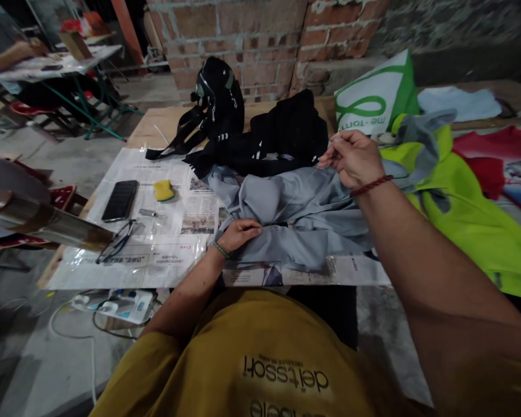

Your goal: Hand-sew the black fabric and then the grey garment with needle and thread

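So the left hand has its thumb and fingers closed on the near left part of the grey cloth, and the right hand is up over the cloth's far right side, fingertips pinched on a super thin thread that slants down to the cloth near the left hand. Can't tell if there's a needle in those fingers, way too small. The grey cloth itself is bunched up on the counter, on top of newspaper. Left of the cloth you've got a yellow sponge, a little metal tube, a black phone, glasses and a steel flask. Right behind it there's a pile of black fabric and a black bag. Right of it, a neon yellow top, with a green and white bag behind and to the right of the cloth.
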Tool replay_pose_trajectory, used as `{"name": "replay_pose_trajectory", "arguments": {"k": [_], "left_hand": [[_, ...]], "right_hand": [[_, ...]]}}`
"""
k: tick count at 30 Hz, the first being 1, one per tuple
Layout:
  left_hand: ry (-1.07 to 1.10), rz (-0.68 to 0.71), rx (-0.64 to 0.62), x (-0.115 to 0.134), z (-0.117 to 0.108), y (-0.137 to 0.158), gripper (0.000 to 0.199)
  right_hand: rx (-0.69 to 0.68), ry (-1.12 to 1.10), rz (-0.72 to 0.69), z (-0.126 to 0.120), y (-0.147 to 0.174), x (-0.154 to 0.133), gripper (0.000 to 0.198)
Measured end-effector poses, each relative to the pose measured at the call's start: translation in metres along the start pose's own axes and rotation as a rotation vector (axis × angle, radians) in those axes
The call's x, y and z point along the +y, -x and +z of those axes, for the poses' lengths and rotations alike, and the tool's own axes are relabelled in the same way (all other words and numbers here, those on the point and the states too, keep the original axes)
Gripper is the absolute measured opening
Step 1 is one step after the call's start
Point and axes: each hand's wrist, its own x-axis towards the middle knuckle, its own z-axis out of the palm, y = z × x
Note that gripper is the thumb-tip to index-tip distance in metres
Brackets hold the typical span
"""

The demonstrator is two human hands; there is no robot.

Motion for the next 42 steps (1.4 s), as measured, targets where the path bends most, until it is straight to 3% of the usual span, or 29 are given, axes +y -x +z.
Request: {"name": "replay_pose_trajectory", "arguments": {"k": [15, 25, 32, 35, 39, 42], "left_hand": [[-0.018, -0.007, -0.005, -0.002, 0.000, 0.001, 0.025], [-0.025, 0.004, -0.017, -0.002, -0.002, 0.000, 0.026], [-0.015, -0.012, -0.017, -0.003, -0.002, 0.000, 0.025], [-0.009, 0.007, -0.016, -0.002, -0.002, 0.000, 0.025], [-0.002, 0.025, -0.006, -0.001, -0.001, 0.000, 0.025], [0.008, 0.031, -0.001, -0.001, -0.001, 0.001, 0.025]], "right_hand": [[0.115, 0.015, -0.058, -0.014, -0.013, -0.010, 0.020], [0.208, -0.048, -0.147, -0.011, -0.027, 0.026, 0.013], [0.310, 0.012, -0.183, -0.008, -0.032, 0.022, 0.018], [0.167, 0.087, -0.149, -0.002, -0.017, 0.032, 0.010], [-0.293, 0.341, -0.101, 0.013, 0.023, 0.057, 0.006], [-0.609, 0.640, -0.295, 0.024, 0.054, 0.073, 0.011]]}}
